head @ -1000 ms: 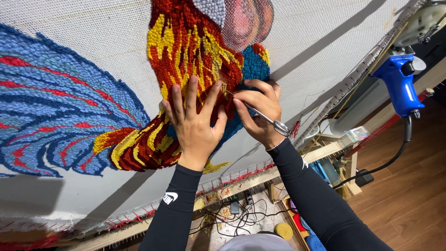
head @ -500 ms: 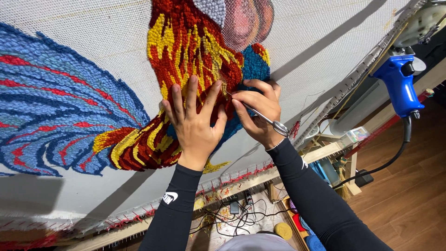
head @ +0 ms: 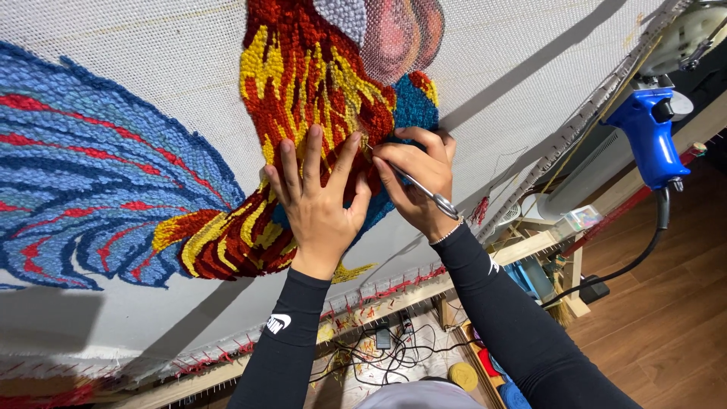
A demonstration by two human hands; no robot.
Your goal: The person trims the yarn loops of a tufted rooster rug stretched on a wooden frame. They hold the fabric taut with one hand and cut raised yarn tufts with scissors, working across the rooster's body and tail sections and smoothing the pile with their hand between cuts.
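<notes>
Head view is filled by a stretched white backing cloth (head: 151, 68), on which a tufted rooster design (head: 303, 98) in red, yellow and blue yarn is worked; it runs from the upper centre down to the lower left of the frame. The left hand (head: 318, 204) is laid flat on the pile at centre frame, fingers spread and released, nothing being grasped. The right hand (head: 416, 178), just right of it and touching the blue patch, is curled around a pair of small metal scissors (head: 432, 198), whose handle end is seen below the knuckles; the blades are hidden among the fingers, so whether they are apart or closed cannot be told.

The yarn pile is judged soft, springy and light, easily flattened under a palm and easily snagged. The cloth is held taut on a wooden frame (head: 394, 299) with gripper strips along the lower edge, so it is likely to give a little under pressure and spring back. A hold is best taken by pressing the pile flat beside the spot being worked, not by pinching loops. The scissors are stiff and slim, best held by the handle.

A blue tufting gun (head: 647, 136) is seen hanging at the upper right, untouched, with its black cable (head: 628, 265) trailing down.
</notes>
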